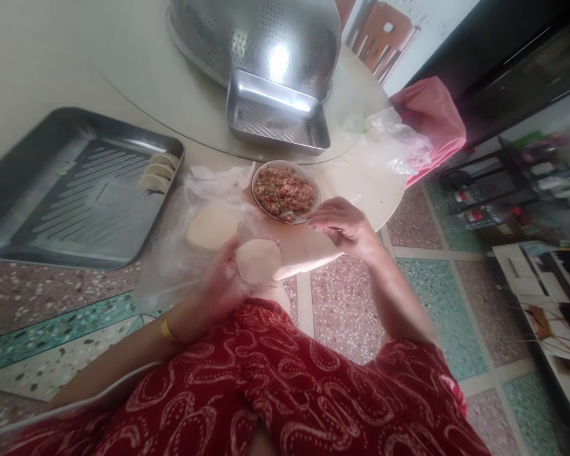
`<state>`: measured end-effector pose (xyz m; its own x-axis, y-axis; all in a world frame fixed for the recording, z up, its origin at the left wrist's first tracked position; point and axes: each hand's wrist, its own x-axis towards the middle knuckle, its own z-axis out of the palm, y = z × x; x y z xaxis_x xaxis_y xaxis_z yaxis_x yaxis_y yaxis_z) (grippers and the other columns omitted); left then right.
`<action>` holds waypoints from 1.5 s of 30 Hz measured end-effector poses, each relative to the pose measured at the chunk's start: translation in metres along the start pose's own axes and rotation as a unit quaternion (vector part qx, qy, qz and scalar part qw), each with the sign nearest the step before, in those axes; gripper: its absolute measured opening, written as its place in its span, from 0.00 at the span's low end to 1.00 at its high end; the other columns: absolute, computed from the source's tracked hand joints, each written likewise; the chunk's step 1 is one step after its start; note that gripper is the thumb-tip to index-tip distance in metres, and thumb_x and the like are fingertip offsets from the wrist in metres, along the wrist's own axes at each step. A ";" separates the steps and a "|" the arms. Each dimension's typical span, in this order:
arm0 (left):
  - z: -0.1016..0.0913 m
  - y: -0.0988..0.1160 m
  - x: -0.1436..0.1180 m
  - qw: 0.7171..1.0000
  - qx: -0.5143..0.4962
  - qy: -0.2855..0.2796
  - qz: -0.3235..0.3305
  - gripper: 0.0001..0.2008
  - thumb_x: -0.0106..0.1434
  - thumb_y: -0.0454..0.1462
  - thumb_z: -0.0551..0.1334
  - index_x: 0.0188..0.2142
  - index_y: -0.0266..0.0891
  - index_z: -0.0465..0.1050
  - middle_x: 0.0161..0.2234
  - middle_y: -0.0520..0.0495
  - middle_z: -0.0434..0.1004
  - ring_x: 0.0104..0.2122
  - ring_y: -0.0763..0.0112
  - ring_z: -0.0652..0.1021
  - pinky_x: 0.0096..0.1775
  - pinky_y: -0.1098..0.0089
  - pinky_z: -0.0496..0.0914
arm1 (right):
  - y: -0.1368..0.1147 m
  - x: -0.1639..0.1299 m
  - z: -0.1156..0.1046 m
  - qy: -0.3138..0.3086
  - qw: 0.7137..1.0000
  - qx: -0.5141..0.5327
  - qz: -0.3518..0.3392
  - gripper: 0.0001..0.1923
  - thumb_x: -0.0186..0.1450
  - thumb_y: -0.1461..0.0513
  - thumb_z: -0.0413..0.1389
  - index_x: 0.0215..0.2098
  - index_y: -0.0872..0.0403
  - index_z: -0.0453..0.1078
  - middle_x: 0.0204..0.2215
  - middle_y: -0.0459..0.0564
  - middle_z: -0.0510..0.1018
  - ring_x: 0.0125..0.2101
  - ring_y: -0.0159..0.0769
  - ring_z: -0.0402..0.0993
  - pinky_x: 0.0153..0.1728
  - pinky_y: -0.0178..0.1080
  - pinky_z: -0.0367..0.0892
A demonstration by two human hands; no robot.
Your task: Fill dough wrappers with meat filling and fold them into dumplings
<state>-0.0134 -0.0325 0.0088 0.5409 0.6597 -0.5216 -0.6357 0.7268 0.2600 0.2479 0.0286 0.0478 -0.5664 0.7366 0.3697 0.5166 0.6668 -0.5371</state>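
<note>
Resting in large tray (52,202), dumplings (154,173); in bowl (310,175), mince (285,189)

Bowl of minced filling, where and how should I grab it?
Probably pinch the left rim of the bowl, coming from the near left, thumb over the edge. The round rim looks exposed there, while the right hand is by the near-right edge and the small metal tray sits close behind.

No lettering — none legible anywhere
</note>
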 end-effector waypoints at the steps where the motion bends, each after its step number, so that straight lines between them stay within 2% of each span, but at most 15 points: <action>1: 0.000 0.000 0.000 1.000 -0.001 -0.003 0.004 0.28 0.74 0.49 0.48 0.55 0.30 0.75 0.42 0.38 0.84 0.38 0.62 0.83 0.45 0.67 0.76 | 0.002 0.000 -0.003 -0.014 1.000 -0.005 -0.005 0.13 0.67 0.64 0.57 0.41 0.38 0.79 0.38 0.39 0.86 0.43 0.37 0.80 0.46 0.50 0.77; 4: 0.000 -0.001 0.000 1.000 -0.006 -0.009 0.016 0.28 0.72 0.49 0.51 0.55 0.29 0.75 0.44 0.36 0.84 0.42 0.60 0.83 0.47 0.67 0.76 | 0.005 0.000 -0.012 -0.024 0.999 -0.028 0.011 0.15 0.67 0.66 0.56 0.41 0.37 0.79 0.38 0.38 0.86 0.43 0.37 0.80 0.47 0.51 0.77; 8: 0.000 -0.001 0.000 1.000 0.002 0.001 0.019 0.28 0.73 0.48 0.49 0.52 0.28 0.77 0.43 0.37 0.84 0.41 0.60 0.83 0.47 0.68 0.76 | 0.003 -0.001 -0.019 0.026 0.998 -0.033 0.051 0.08 0.68 0.59 0.59 0.40 0.39 0.80 0.35 0.42 0.85 0.40 0.38 0.80 0.45 0.49 0.78; 12: 0.000 -0.002 0.001 1.000 0.008 -0.010 0.019 0.28 0.73 0.49 0.49 0.51 0.29 0.78 0.44 0.39 0.84 0.41 0.60 0.83 0.45 0.70 0.76 | 0.006 -0.005 -0.010 0.075 0.994 -0.004 0.081 0.08 0.70 0.55 0.58 0.41 0.42 0.80 0.35 0.45 0.83 0.38 0.37 0.79 0.41 0.45 0.78; 15: 0.001 -0.001 0.002 1.000 0.002 -0.004 0.017 0.28 0.73 0.49 0.50 0.52 0.28 0.77 0.44 0.36 0.84 0.41 0.59 0.83 0.45 0.67 0.77 | 0.015 -0.012 0.000 0.095 0.990 0.045 0.092 0.07 0.69 0.54 0.58 0.39 0.43 0.79 0.33 0.45 0.82 0.39 0.37 0.79 0.42 0.45 0.77; 17: 0.003 -0.001 0.002 1.000 -0.006 0.012 0.008 0.28 0.73 0.48 0.49 0.52 0.28 0.77 0.43 0.35 0.84 0.43 0.59 0.83 0.46 0.66 0.77 | 0.020 -0.017 0.006 0.103 0.983 0.078 0.129 0.09 0.68 0.52 0.58 0.37 0.44 0.78 0.33 0.45 0.82 0.39 0.37 0.80 0.43 0.45 0.77; 22: 0.008 0.000 0.007 0.999 -0.024 0.026 -0.009 0.26 0.73 0.47 0.49 0.50 0.27 0.76 0.43 0.35 0.83 0.43 0.60 0.83 0.48 0.66 0.76 | 0.031 -0.024 0.017 0.180 0.944 0.124 0.249 0.15 0.64 0.46 0.59 0.30 0.47 0.76 0.30 0.45 0.82 0.35 0.38 0.81 0.42 0.46 0.77; 25: 0.012 0.001 0.017 0.999 -0.033 0.039 -0.008 0.25 0.73 0.46 0.49 0.51 0.27 0.75 0.42 0.35 0.83 0.43 0.58 0.83 0.52 0.63 0.75 | 0.038 -0.019 0.024 0.216 0.921 0.161 0.282 0.14 0.62 0.48 0.60 0.29 0.48 0.76 0.27 0.45 0.82 0.33 0.37 0.81 0.41 0.45 0.77; 28: 0.016 0.003 0.030 0.997 -0.046 0.056 -0.019 0.24 0.73 0.47 0.51 0.53 0.29 0.73 0.39 0.37 0.84 0.43 0.57 0.82 0.52 0.59 0.75 | 0.042 -0.011 0.030 0.257 0.885 0.211 0.325 0.13 0.59 0.50 0.61 0.29 0.50 0.75 0.23 0.44 0.80 0.27 0.35 0.81 0.36 0.43 0.77; 30: 0.017 0.005 0.039 0.995 -0.063 0.061 -0.039 0.25 0.72 0.48 0.51 0.54 0.30 0.72 0.38 0.39 0.84 0.43 0.57 0.82 0.52 0.57 0.75 | 0.040 -0.007 0.031 0.271 0.861 0.247 0.354 0.13 0.59 0.51 0.61 0.30 0.51 0.74 0.21 0.44 0.79 0.25 0.33 0.80 0.33 0.41 0.76; 32: 0.016 0.006 0.046 0.994 -0.084 0.048 -0.045 0.25 0.72 0.49 0.51 0.55 0.32 0.72 0.39 0.40 0.83 0.44 0.56 0.82 0.52 0.56 0.75 | 0.035 -0.005 0.032 0.260 0.849 0.281 0.364 0.13 0.59 0.51 0.62 0.30 0.51 0.74 0.21 0.44 0.79 0.25 0.32 0.80 0.32 0.40 0.76; 35: 0.009 0.007 0.052 0.994 -0.106 0.006 -0.025 0.24 0.72 0.48 0.52 0.55 0.33 0.72 0.41 0.40 0.83 0.47 0.55 0.82 0.53 0.56 0.74 | 0.022 -0.007 0.034 0.241 0.852 0.311 0.346 0.12 0.60 0.50 0.62 0.30 0.50 0.74 0.22 0.44 0.80 0.27 0.32 0.80 0.34 0.40 0.77; 38: 0.002 0.007 0.050 0.993 -0.114 -0.022 -0.021 0.25 0.72 0.49 0.52 0.55 0.33 0.72 0.42 0.39 0.83 0.49 0.53 0.81 0.55 0.55 0.73 | 0.006 -0.014 0.040 0.244 0.870 0.304 0.301 0.10 0.61 0.50 0.63 0.31 0.47 0.76 0.25 0.42 0.81 0.29 0.33 0.81 0.36 0.41 0.78; 45: 0.005 0.009 0.029 0.994 -0.113 -0.008 -0.013 0.27 0.74 0.48 0.46 0.60 0.32 0.68 0.44 0.37 0.83 0.50 0.55 0.80 0.56 0.52 0.71 | -0.029 -0.026 0.046 0.229 0.932 0.205 0.194 0.05 0.66 0.52 0.61 0.34 0.41 0.78 0.29 0.40 0.82 0.33 0.34 0.81 0.40 0.43 0.79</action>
<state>-0.0010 -0.0059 -0.0002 0.5659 0.6453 -0.5131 -0.7275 0.6837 0.0575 0.2182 -0.0149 0.0188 -0.0070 0.9469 0.3216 0.2846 0.3102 -0.9071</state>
